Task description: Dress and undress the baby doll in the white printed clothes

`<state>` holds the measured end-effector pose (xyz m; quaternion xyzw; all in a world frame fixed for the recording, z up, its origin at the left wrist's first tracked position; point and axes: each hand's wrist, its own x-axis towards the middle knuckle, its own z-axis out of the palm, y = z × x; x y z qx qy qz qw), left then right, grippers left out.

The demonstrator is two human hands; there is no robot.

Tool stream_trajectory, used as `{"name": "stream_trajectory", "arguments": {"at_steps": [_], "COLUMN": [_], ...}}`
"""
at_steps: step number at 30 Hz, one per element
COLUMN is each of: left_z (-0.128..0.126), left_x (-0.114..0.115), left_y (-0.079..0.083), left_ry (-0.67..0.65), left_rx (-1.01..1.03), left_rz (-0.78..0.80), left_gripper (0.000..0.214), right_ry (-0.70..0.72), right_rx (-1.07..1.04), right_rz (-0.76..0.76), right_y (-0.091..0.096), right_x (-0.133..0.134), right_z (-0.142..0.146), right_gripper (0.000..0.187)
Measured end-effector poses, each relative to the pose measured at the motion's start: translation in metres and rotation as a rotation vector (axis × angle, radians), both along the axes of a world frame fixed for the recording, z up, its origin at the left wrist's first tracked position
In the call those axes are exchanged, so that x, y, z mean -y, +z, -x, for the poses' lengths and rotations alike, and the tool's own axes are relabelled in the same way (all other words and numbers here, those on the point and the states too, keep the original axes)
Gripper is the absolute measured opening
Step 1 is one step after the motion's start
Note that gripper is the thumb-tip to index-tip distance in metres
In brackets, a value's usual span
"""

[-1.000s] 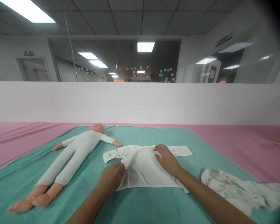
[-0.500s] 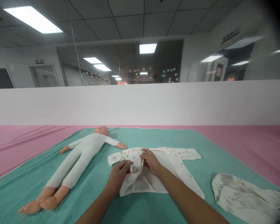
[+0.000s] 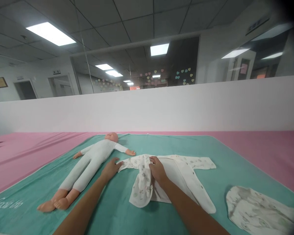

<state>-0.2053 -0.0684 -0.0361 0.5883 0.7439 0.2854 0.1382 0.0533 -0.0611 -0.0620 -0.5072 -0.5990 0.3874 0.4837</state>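
A small white printed baby top [image 3: 178, 173] lies spread on the teal mat [image 3: 117, 212], its left front panel turned open toward me. My right hand [image 3: 158, 169] rests on the cloth near the collar, fingers curled down on the fabric. My left hand [image 3: 110, 168] lies flat at the end of the top's left sleeve, fingers stretched out. A baby doll [image 3: 88, 166] in a white suit lies on its back just left of my left hand, arms spread.
A second crumpled printed garment [image 3: 257, 209] lies at the mat's right near corner. Pink sheet [image 3: 259, 150] surrounds the mat. A low white wall [image 3: 161, 104] runs along the far side, with glass and a room behind.
The garment's left front panel has been flipped open toward me. My left hand moved left from the panel to the sleeve end. The view shifted right and up a little.
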Motion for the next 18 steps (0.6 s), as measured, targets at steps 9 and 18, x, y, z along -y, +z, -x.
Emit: {"name": "stream_trajectory", "arguments": {"at_steps": [9, 18], "left_z": [-0.007, 0.000], "left_x": [0.013, 0.013], "left_y": [0.004, 0.002], "left_ry": [-0.053, -0.057], "left_rx": [0.396, -0.053], "left_rz": [-0.308, -0.259], "left_gripper": [0.040, 0.041], "right_ry": [0.027, 0.023], "right_rx": [0.082, 0.352], "right_rz": [-0.026, -0.211], "right_y": [0.002, -0.001], "right_x": [0.001, 0.009], "right_z": [0.001, 0.007], "right_gripper": [0.039, 0.050]}}
